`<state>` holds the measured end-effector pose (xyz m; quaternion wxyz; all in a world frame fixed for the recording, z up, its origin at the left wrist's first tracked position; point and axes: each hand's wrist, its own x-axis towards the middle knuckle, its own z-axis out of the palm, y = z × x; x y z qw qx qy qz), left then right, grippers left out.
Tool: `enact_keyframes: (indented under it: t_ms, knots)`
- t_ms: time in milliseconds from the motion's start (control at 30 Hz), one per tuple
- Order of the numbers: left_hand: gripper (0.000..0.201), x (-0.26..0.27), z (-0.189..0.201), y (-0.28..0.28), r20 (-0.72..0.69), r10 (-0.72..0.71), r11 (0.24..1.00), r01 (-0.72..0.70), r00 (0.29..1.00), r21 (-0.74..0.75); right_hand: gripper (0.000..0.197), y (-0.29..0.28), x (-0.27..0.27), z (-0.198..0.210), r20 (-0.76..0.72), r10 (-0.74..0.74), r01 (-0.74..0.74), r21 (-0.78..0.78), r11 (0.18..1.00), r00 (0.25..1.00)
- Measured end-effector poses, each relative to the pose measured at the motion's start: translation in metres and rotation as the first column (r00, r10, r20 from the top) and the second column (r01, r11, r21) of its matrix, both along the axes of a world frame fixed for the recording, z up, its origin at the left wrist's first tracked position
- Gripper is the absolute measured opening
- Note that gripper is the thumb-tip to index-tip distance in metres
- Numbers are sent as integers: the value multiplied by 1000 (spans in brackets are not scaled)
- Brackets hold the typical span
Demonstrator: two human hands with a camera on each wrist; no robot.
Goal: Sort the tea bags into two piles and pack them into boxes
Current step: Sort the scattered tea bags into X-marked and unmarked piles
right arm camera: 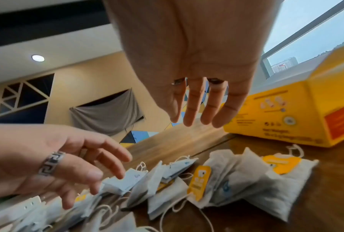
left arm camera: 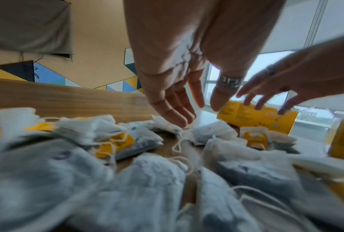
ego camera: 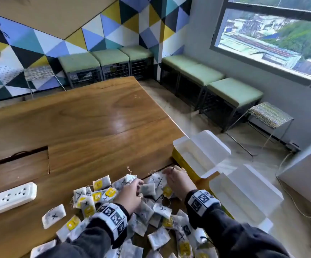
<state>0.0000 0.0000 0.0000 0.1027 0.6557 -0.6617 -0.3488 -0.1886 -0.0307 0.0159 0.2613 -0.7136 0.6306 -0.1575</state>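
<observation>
Several white tea bags [ego camera: 102,200] lie in a loose heap on the wooden table [ego camera: 87,116], some marked with a black X, some showing yellow tags. My left hand [ego camera: 132,189] hovers low over the far side of the heap with straight fingers [left arm camera: 179,116], the tips at a folded bag [left arm camera: 165,124]. Just to its right, my right hand [ego camera: 173,177] spreads its fingers [right arm camera: 194,109] above more tea bags [right arm camera: 232,180] and holds nothing. Two yellow boxes [ego camera: 184,161] [ego camera: 223,207] stand at the table's right edge with white flaps open.
A white power strip [ego camera: 7,199] lies at the left of the table. A cable slot [ego camera: 17,155] cuts into the tabletop behind it. Green stools [ego camera: 234,92] and a small side table [ego camera: 270,114] stand on the floor to the right.
</observation>
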Motion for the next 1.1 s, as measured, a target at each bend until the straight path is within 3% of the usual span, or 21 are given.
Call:
enact_keyframes:
  t_ms: [100, 233, 400, 467, 533, 567, 633, 667, 733, 800, 833, 867, 900, 933, 1000, 1033, 1100]
  knots:
    - [46, -13, -11, -16, 108, -16, 999, 13, 994, 30, 39, -15, 15, -8, -199, 150, -121, 155, 981, 968]
    - [53, -19, -18, -23, 159, -49, 997, 40, 986, 63, 48, -22, 24, -12, -313, 336, -239, 309, 920, 888]
    - [37, -7, -4, -24, 165, 37, 999, -32, 986, -36, 31, -31, 24, -15, -313, 298, -228, 239, 944, 902]
    - [23, 2, 9, -17, 71, 99, 992, -93, 993, -84, 27, -34, 20, -17, -281, 252, -199, 203, 959, 926]
    - [12, 14, 21, -10, -229, 170, 985, -171, 959, 13, 22, -35, 14, -14, -149, 154, -132, 146, 980, 977]
    - [11, 18, 26, -7, -429, 243, 970, -224, 870, 97, 21, -34, 11, -10, -40, 90, -84, 125, 989, 995]
    - [17, 23, 35, -1, -697, 444, 895, -309, 562, 322, 17, -31, 7, -3, 191, -33, 2, 160, 987, 981]
    - [22, 23, 43, 1, -760, 530, 844, -315, 376, 433, 10, -28, 7, 0, 328, -99, 24, 223, 974, 939]
    - [16, 26, 52, 3, -773, 630, 763, -248, 80, 596, 12, -20, 8, 6, 587, -269, 4, 411, 912, 764]
    - [30, 30, 57, 4, -727, 681, 713, -144, -87, 686, 17, -13, 10, 8, 691, -468, -67, 595, 801, 552]
    - [41, 32, 55, 3, -703, 699, 695, -106, -132, 711, 15, -11, 12, 6, 690, -534, -91, 649, 755, 489]
    - [47, 35, 53, 3, -684, 713, 681, -78, -155, 728, 11, -10, 14, 3, 673, -560, -93, 675, 732, 483]
    - [51, 36, 51, 3, -672, 723, 674, -54, -161, 737, 6, -10, 17, -1, 641, -554, -65, 683, 728, 531]
    - [54, 39, 48, 4, -667, 729, 671, -31, -156, 741, 12, -12, 21, -6, 577, -510, -14, 670, 742, 638]
    - [56, 41, 43, 6, -667, 729, 676, 13, -152, 736, 31, -16, 31, -14, 343, -320, 61, 592, 803, 883]
    - [55, 41, 39, 6, -670, 729, 678, 17, -142, 735, 41, -16, 36, -16, 192, -195, 63, 538, 841, 962]
    - [36, 43, 36, 7, -661, 747, 659, -57, -69, 750, 57, -12, 44, -22, -119, 6, 45, 420, 906, 993]
